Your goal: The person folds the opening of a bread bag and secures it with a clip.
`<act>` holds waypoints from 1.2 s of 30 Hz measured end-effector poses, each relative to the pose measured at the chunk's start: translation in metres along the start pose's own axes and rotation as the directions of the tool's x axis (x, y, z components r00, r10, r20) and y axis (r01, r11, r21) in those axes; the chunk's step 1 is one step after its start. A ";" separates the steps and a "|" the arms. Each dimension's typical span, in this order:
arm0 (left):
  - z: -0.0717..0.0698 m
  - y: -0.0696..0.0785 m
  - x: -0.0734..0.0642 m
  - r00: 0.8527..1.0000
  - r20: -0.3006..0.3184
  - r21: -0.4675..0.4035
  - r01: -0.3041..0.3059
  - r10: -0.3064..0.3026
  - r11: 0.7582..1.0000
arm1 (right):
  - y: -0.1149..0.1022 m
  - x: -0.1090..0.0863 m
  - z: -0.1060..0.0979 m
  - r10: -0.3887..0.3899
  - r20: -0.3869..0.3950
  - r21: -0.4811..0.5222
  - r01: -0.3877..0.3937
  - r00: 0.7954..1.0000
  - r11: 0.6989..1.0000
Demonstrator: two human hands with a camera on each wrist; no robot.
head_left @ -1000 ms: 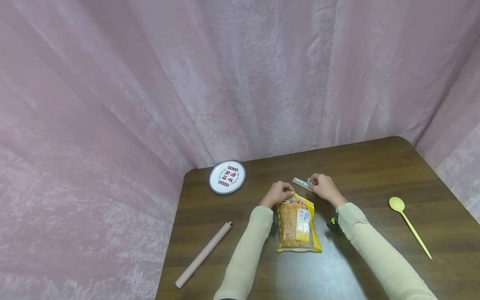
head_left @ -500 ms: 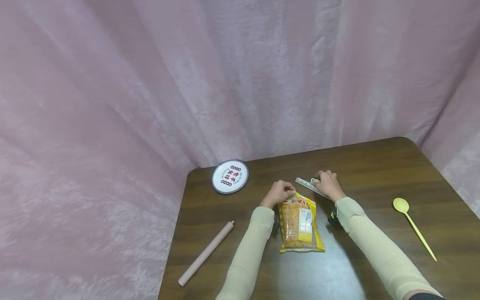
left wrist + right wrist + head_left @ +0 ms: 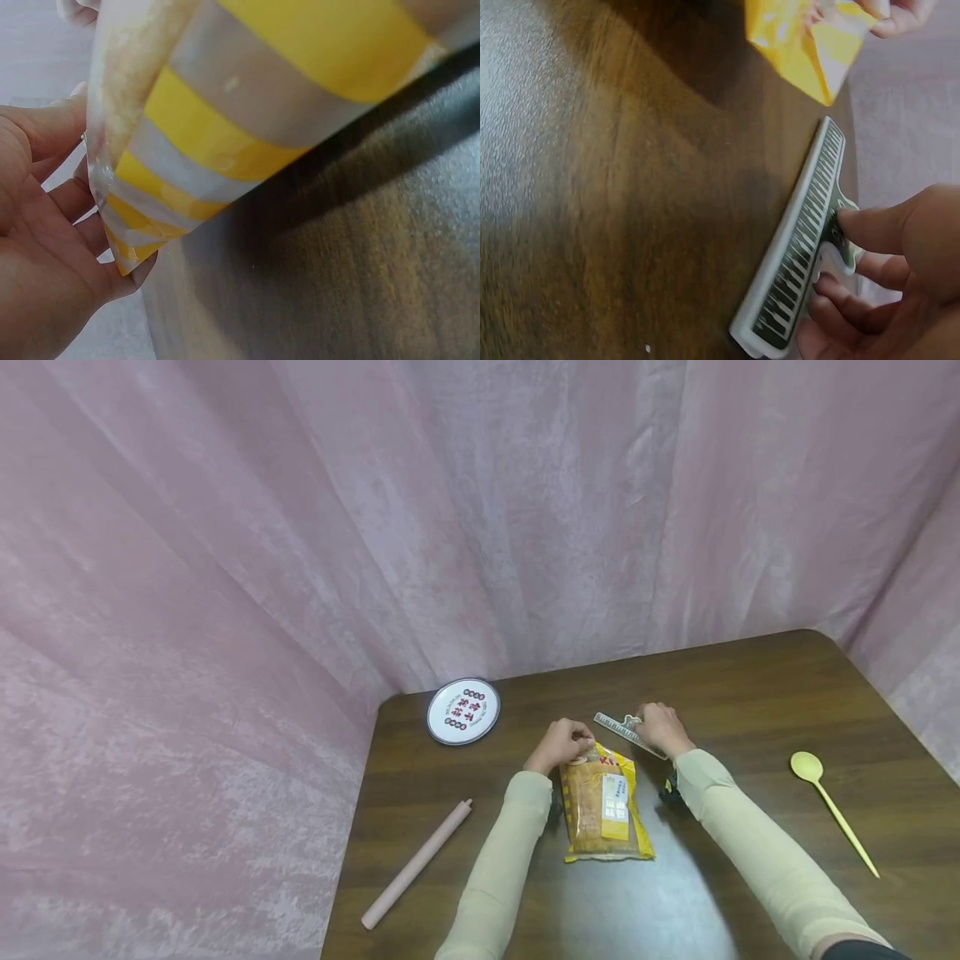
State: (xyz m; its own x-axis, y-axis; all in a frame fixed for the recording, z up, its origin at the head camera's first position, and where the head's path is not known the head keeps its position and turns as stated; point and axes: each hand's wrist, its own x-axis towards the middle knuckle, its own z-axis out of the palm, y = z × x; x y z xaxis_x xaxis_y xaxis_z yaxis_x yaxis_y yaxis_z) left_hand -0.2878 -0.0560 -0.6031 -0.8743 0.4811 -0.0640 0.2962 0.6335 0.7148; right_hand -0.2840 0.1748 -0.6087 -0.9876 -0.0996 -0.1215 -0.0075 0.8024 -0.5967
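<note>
A yellow-and-clear bag of sliced bread point(image 3: 587, 810) lies on the table with a white label on its front. At its top edge, my left hand point(image 3: 557, 745) pinches the film with curled fingers; in the left wrist view, the bag's striped yellow side point(image 3: 202, 142) rests against the fingers. To the right, my right hand point(image 3: 663, 729) grips the handle of a long bag clip point(image 3: 795, 247) patterned like piano keys. The thumb presses the dark handle from one side, with fingers behind it. The clip is apart from the bag, and its jaws appear closed.
A round white plate point(image 3: 463, 712) with red lettering sits at the back left. The pink rolling-pin-like stick point(image 3: 417, 865) lies left of the left arm. Far right is a yellow long-handled spoon point(image 3: 807, 767). Pink curtains point(image 3: 480, 527) hang behind the wooden table point(image 3: 735, 693).
My right hand has shifted slightly right, and more of the clip's length shows beside it. The left hand keeps its pinch on the bag, and the head view has shifted a little.
</note>
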 end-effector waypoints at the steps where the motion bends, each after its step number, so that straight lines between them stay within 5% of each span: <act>1: 0.001 -0.001 0.000 1.000 -0.001 0.004 -0.002 0.002 1.000 | -0.001 -0.001 -0.001 0.003 0.014 0.018 -0.004 1.000 1.000; 8: 0.000 -0.006 0.002 1.000 -0.007 0.009 -0.009 0.009 1.000 | -0.006 -0.006 -0.008 -0.003 0.054 0.106 -0.003 0.999 0.994; 17: -0.002 -0.012 0.002 1.000 -0.011 0.047 0.000 0.001 0.999 | -0.006 -0.011 -0.012 -0.097 0.020 0.202 0.091 0.995 0.975; 24: -0.003 -0.015 0.004 1.000 -0.007 0.003 -0.004 0.004 1.000 | 0.000 -0.017 -0.016 -0.093 0.103 0.318 0.056 0.990 0.946; 36: -0.005 -0.020 0.003 1.000 -0.023 -0.001 0.004 -0.004 1.000 | 0.007 -0.025 -0.019 -0.118 0.139 0.401 0.053 0.983 0.915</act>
State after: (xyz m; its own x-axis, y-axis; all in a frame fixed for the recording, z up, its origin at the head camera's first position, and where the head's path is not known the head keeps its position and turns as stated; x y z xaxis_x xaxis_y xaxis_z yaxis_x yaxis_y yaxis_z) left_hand -0.2981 -0.0706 -0.6146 -0.8843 0.4641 -0.0509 0.2921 0.6352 0.7150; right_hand -0.2620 0.1939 -0.5946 -0.9482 -0.2746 -0.1595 0.0037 0.4928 -0.8701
